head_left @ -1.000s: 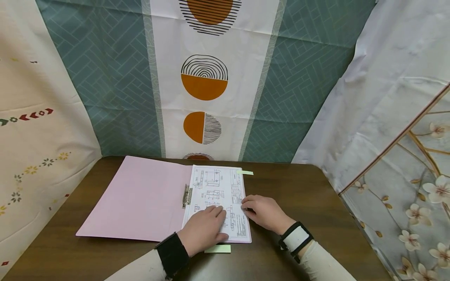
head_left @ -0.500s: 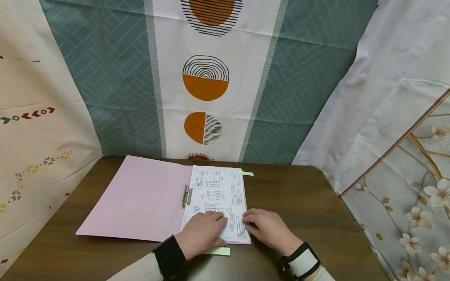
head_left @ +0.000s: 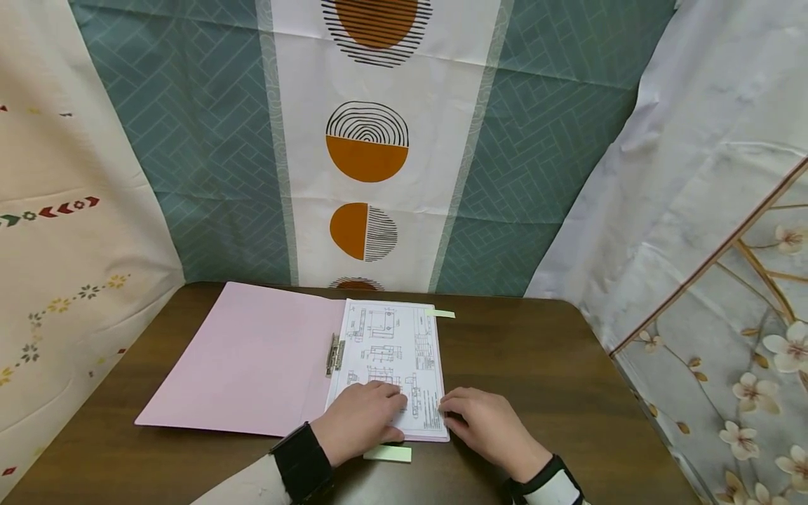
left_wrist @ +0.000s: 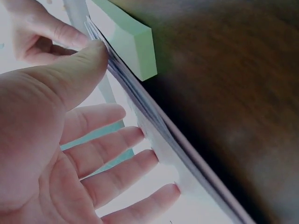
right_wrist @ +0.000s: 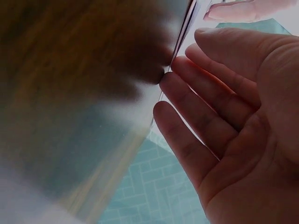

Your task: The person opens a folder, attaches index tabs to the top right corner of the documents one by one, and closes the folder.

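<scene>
Folder, pink [head_left: 246, 358]: lies open and flat, its bare cover spread left of both hands. Metal clip [head_left: 335, 354]: sits at the fold, beyond and left of the left hand [head_left: 360, 423]. Stack of white sheets [head_left: 404, 333]: bears line drawings, lies flat beneath the left hand, its right edge at the right hand's [head_left: 489, 428] fingertips. Green tabs [head_left: 390, 454], two: one projects near the left thumb, the other beyond both hands, at the far right corner.
</scene>
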{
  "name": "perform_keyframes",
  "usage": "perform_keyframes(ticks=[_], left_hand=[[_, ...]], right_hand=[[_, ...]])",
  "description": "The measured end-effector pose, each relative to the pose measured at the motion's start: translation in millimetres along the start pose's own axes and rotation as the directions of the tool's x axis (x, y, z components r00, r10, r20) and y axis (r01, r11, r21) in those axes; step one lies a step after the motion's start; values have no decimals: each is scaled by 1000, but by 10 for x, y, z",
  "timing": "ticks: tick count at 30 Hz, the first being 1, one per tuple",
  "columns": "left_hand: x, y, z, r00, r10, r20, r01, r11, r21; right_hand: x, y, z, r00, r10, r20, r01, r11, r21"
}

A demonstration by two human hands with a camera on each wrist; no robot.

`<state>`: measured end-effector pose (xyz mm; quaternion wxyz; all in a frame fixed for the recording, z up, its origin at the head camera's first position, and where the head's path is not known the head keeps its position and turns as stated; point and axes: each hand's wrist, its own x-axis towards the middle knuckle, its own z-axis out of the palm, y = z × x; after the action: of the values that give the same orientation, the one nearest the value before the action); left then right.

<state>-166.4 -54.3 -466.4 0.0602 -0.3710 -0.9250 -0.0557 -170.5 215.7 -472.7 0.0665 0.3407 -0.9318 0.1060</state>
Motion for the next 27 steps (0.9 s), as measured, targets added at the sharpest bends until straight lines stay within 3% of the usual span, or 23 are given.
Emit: perform_keyframes(ticks=[12, 17, 22, 27], left_hand=[[30, -32, 8, 1000, -19, -1, 18, 999, -39], [9, -34, -19, 1000, 1, 1, -1, 999, -34], [23, 48, -20, 999, 29, -36, -28, 999, 43], [81, 184, 4, 998, 20, -66, -7, 981, 193]], right_hand=[[-36, -26, 19, 999, 23, -39, -23, 1000, 1], [-31, -37, 33, 998, 29, -60, -29, 1000, 0], [-28, -42, 42, 993, 33, -113, -34, 999, -6], [-29, -62, 36, 982, 62, -178, -67, 997, -25]])
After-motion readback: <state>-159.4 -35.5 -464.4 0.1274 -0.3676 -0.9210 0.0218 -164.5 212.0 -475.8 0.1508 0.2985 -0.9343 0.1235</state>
